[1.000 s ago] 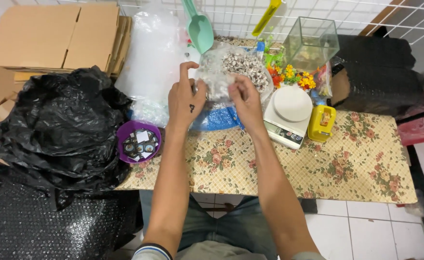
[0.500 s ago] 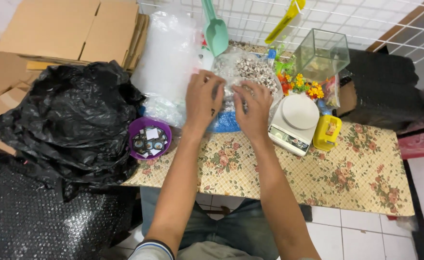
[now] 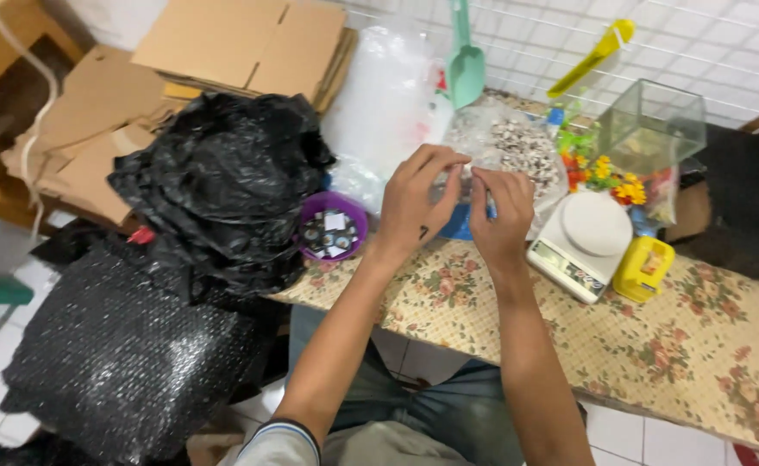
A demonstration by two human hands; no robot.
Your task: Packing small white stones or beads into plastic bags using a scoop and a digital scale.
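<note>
Pebble bag (image 3: 517,151): clear plastic, filled with small grey and white stones, lying on the floral tablecloth (image 3: 655,345) directly behind both hands. Left hand (image 3: 416,203) has fingers curled, thumb and forefinger pinched together at the bag's near edge; right hand (image 3: 500,211) likewise pinches with thumb and fingertips, the two hands almost touching. Whether they grip the bag's film or some smaller item cannot be told. Blue item (image 3: 459,226), partly hidden under the hands, just in front of the bag. Purple bowl (image 3: 332,226) of small packets, left of the bag, beside the left wrist. White kitchen scale (image 3: 585,237), right of the bag; yellow container (image 3: 644,267) beyond the scale. Artificial flowers (image 3: 608,168) and glass tank (image 3: 651,125), right of and behind the bag. Green scoop (image 3: 466,65), hanging behind the bag. Black plastic sacks (image 3: 224,181), far left of the bag; flattened cardboard (image 3: 224,39) behind them.
</note>
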